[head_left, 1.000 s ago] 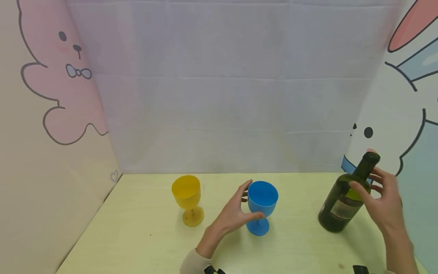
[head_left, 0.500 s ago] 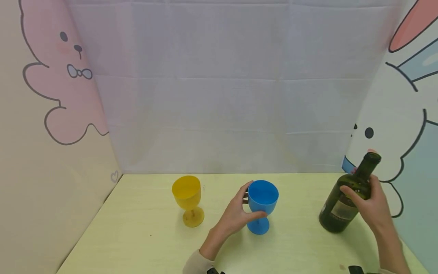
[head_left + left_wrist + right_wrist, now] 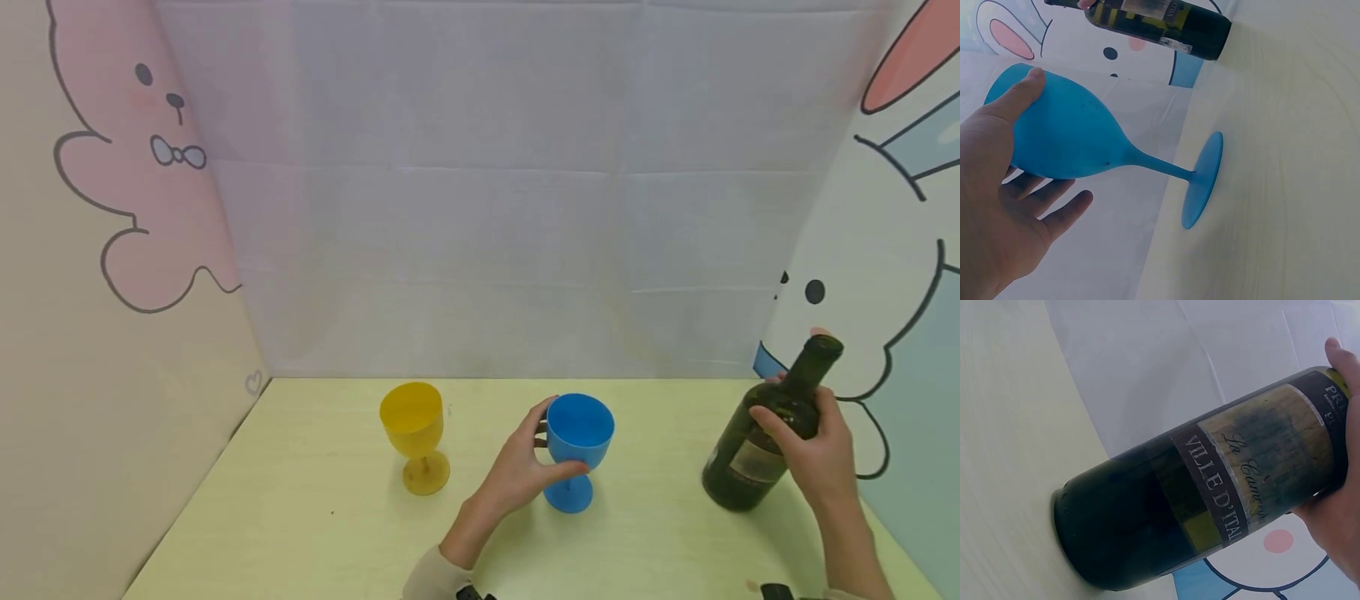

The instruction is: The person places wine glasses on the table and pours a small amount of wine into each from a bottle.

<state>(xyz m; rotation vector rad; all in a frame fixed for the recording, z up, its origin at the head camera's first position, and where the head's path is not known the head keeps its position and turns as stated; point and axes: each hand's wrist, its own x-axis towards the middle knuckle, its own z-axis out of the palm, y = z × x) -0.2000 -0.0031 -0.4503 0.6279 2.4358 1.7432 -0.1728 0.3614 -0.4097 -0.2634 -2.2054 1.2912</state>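
Observation:
My left hand (image 3: 521, 467) holds the bowl of a blue plastic goblet (image 3: 579, 433), thumb in front and fingers around the far side. In the left wrist view the goblet's foot (image 3: 1204, 181) rests on the table. At the right, my right hand (image 3: 813, 450) grips a dark green wine bottle (image 3: 757, 462) around its shoulder, with the thumb across the front. The right wrist view shows its paper label (image 3: 1266, 450) and its base at the table surface. To the left of the blue goblet stands a yellow goblet (image 3: 412, 425), touched by neither hand.
The pale yellow table (image 3: 300, 500) ends at a white cloth backdrop (image 3: 465, 208). Side panels with a pink bear drawing (image 3: 135, 192) and a white rabbit drawing (image 3: 847, 233) border it left and right.
My right hand has moved left and closed around the bottle, which it reached with spread fingers earlier. The left hand's thumb has shifted slightly on the blue goblet; both goblets stay in place.

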